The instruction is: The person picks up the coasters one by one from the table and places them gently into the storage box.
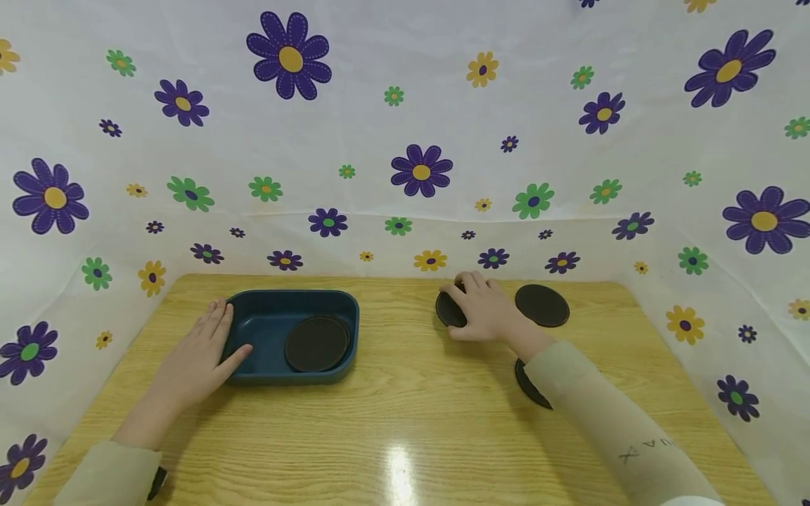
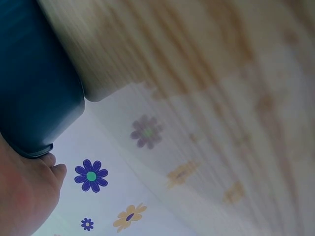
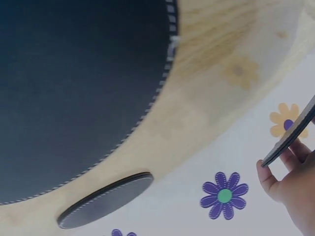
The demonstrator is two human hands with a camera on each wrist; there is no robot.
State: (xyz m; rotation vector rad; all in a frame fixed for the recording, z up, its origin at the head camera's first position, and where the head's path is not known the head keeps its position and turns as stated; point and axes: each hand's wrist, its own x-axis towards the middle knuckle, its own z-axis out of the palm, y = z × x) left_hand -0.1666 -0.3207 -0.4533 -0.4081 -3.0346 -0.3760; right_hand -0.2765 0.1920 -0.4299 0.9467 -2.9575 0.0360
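Observation:
My left hand [image 1: 193, 351] rests against the left end of a dark blue rectangular tray [image 1: 294, 378], fingers fairly straight along its rim and thumb spread over the front left corner. A black round coaster [image 1: 316, 344] lies inside the tray, at its right side. Toward the back of the table, my right hand [image 1: 484, 309] grips another black coaster [image 1: 448, 309] by its edge. The right wrist view shows this held coaster [image 3: 290, 135] tilted between thumb and fingers. The fingertips under it are partly hidden.
On the wooden table [image 1: 405, 400], another black coaster [image 1: 542, 306] lies right of my right hand. One more coaster [image 1: 530, 385] is partly covered by my right forearm. A white flowered cloth [image 1: 354, 140] stands behind and on both sides of the table.

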